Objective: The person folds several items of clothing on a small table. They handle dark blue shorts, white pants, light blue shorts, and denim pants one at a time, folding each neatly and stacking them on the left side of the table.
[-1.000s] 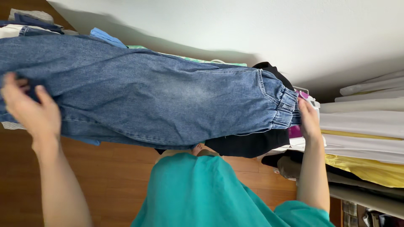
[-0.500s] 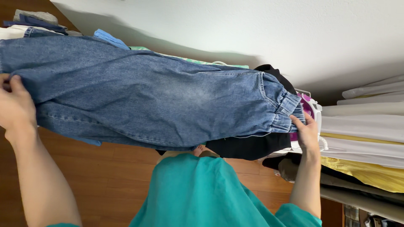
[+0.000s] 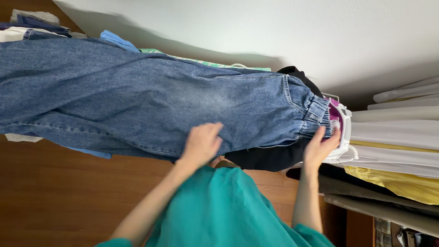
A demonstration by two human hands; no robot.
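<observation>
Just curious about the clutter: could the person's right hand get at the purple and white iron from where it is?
Probably yes. The right hand rests at the elastic waistband of the blue denim jeans, right beside the purple and white iron, with nothing between them.

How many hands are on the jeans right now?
2. The left hand lies flat on the middle of the jeans; the right hand touches the elastic waistband end. No other hands show.
</observation>
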